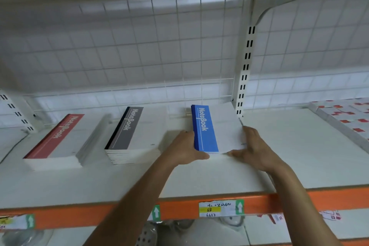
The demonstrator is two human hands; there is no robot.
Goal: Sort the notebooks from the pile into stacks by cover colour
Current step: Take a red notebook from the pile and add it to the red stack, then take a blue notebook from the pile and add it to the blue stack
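Flanking the blue stack [207, 129], left hand [185, 148] and right hand [253, 146] press its sides, fingers together; grey stack [127, 128], red stack [58, 136] to its left.

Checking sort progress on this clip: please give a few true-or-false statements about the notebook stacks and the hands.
1. The blue stack lies right of the grey stack. True.
2. The left hand rests on the red stack. False: it touches the blue stack's left side.
3. The right hand touches the blue stack's right side. True.
4. The red stack lies between the other two. False: the grey stack is in the middle.
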